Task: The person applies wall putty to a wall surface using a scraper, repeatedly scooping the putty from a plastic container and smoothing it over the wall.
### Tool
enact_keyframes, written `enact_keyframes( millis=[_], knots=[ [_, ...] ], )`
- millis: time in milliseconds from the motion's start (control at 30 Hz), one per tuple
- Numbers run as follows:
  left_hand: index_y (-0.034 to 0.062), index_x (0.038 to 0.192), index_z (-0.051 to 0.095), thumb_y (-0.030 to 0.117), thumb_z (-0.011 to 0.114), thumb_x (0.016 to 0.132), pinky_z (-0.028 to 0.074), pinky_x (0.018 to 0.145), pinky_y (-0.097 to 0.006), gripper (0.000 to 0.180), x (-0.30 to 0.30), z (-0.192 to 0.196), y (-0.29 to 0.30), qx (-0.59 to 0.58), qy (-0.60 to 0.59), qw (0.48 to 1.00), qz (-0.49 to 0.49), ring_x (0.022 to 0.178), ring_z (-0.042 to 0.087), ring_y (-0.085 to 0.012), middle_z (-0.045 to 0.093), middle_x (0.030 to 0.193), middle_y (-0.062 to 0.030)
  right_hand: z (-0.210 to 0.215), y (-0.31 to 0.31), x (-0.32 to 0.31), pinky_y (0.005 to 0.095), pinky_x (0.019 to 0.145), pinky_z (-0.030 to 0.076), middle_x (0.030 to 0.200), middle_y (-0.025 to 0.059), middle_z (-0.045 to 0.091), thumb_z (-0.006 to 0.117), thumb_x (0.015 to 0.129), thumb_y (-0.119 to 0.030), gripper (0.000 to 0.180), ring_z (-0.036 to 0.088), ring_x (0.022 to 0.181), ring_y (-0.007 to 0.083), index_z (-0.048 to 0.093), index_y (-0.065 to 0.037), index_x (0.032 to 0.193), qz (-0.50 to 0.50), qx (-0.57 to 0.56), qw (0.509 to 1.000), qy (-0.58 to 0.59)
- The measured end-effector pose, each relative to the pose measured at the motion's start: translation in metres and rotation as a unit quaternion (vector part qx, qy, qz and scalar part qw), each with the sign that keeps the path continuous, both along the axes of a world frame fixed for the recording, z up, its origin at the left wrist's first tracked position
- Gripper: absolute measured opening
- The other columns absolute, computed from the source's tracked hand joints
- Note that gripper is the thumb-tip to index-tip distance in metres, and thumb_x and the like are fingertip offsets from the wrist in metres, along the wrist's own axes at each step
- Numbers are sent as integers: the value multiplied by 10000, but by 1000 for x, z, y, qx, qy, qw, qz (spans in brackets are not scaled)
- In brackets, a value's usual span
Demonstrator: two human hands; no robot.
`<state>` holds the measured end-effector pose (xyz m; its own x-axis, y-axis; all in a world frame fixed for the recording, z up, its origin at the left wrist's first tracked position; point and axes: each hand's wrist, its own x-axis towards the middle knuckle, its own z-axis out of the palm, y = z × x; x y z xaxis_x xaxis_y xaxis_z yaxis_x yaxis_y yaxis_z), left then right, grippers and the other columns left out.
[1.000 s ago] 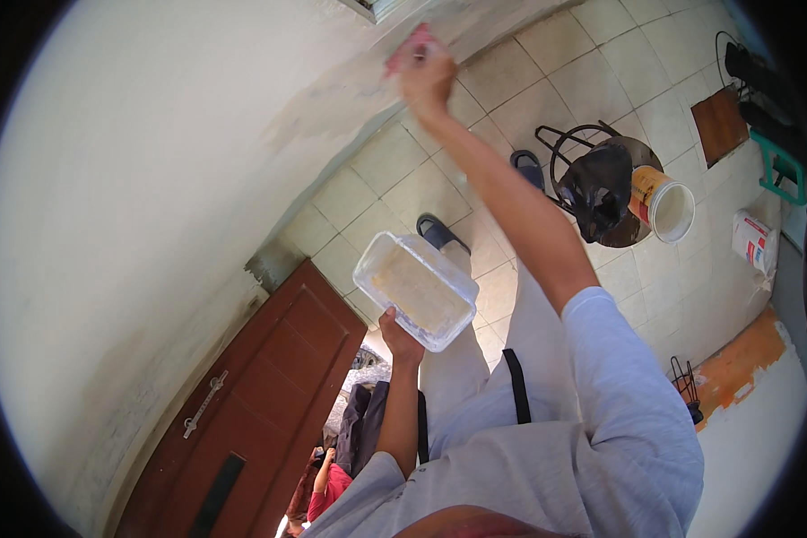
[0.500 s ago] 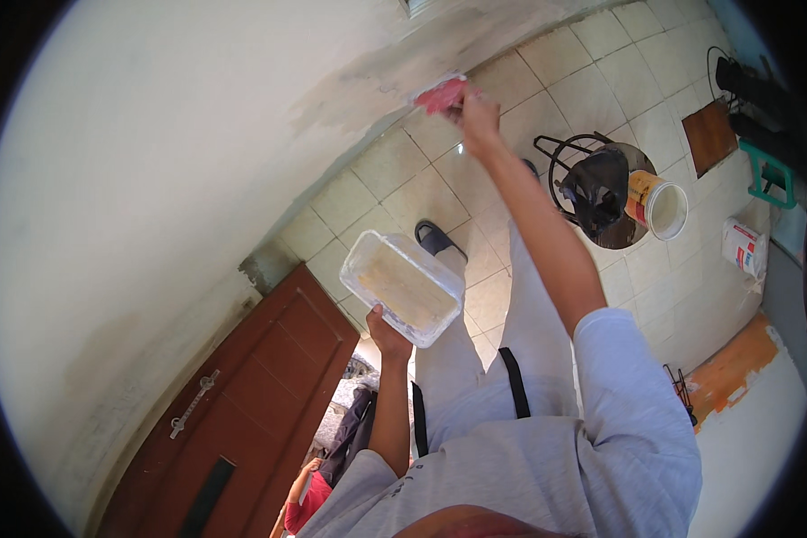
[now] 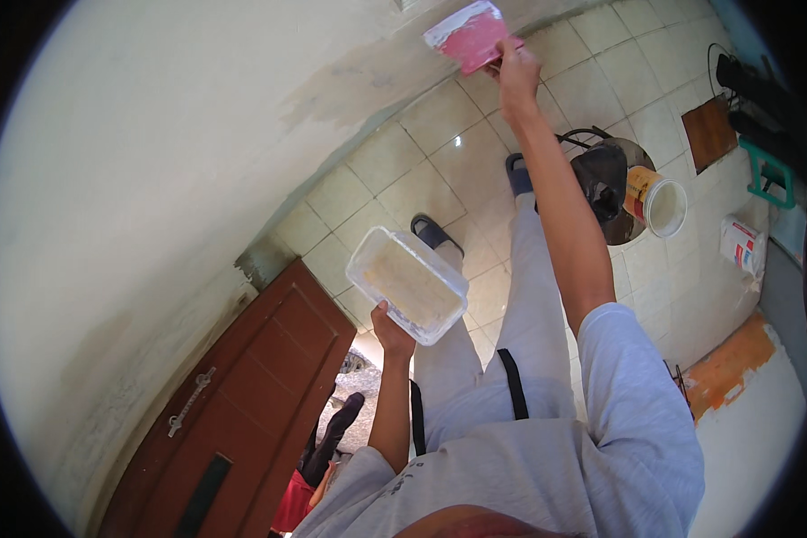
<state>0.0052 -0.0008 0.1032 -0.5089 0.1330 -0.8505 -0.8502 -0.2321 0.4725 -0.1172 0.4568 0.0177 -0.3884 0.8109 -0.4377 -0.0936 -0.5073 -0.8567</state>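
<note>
My right hand (image 3: 516,73) is stretched far forward, its fingers closed on a pink putty spreader (image 3: 472,39). White filler coats the spreader's wide edge, which is at the wall; whether it touches cannot be told. My left hand (image 3: 393,330) grips the near side of a rectangular clear plastic tub (image 3: 408,285), thumb on the rim. Pale residue smears the tub's bottom and sides. Ahead of the tub runs the white wall (image 3: 152,152), with grey-brown damp-looking patches low down near the floor.
A dark round stool (image 3: 632,235) holds a black bag (image 3: 598,179) and a white-rimmed bucket (image 3: 665,208). At right are a green stool (image 3: 769,170) and a white sack (image 3: 742,247). A brown door (image 3: 251,377) stands at left; beyond it is another person in red (image 3: 294,502).
My right hand and the spreader have moved up and to the right along the wall. The tub shifted slightly. The person beyond the door has changed posture.
</note>
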Motion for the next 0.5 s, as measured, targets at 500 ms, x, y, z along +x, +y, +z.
enact_keyframes(
  millis=[500],
  knots=[
    [17, 1504, 378, 435, 580, 918, 425, 1099, -445, 748, -17, 7, 33, 18, 92, 995, -28, 1321, 516, -305, 524, 1432, -123, 97, -78, 82, 359, 1060, 499, 1249, 117, 674, 620, 862, 119, 317, 590, 1297, 263, 738, -43, 1107, 235, 221, 942, 92]
  ],
)
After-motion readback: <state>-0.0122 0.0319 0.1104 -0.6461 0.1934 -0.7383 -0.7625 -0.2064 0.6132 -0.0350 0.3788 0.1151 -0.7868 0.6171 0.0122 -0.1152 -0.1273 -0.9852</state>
